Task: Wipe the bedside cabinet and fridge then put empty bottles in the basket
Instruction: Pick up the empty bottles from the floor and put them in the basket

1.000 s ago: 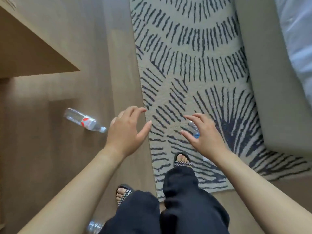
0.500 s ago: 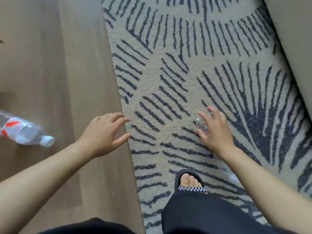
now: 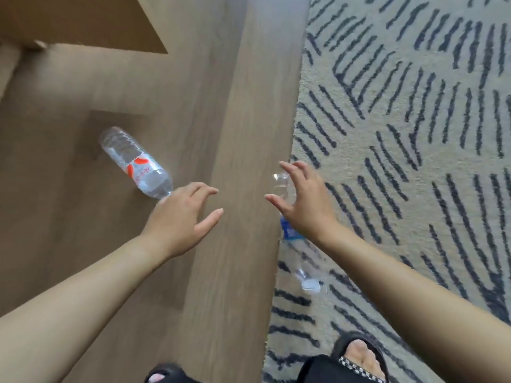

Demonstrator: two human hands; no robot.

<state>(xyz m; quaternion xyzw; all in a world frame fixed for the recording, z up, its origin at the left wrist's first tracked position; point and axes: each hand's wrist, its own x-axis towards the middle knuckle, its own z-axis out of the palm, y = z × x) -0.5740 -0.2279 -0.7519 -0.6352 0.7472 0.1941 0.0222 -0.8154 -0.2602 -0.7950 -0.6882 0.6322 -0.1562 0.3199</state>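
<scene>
Two clear plastic bottles lie on their sides on the floor. The red-label bottle (image 3: 135,161) rests on the wooden boards, cap end pointing at my left hand (image 3: 182,217), which covers the cap with fingers spread and nothing gripped. The blue-label bottle (image 3: 300,261) lies along the rug's left edge, cap end toward me. My right hand (image 3: 304,205) is spread over its upper half, fingers apart and not wrapped around it. The bottle's clear base shows between thumb and forefinger.
A beige rug (image 3: 401,134) with dark stripes covers the right half of the floor. The underside corner of a wooden cabinet (image 3: 83,20) juts in at top left. My sandalled feet (image 3: 359,357) stand at the bottom edge.
The view has swung left. My left hand has reached the red-label bottle's cap end. My right hand stays spread over the blue-label bottle, now seen at the rug's edge.
</scene>
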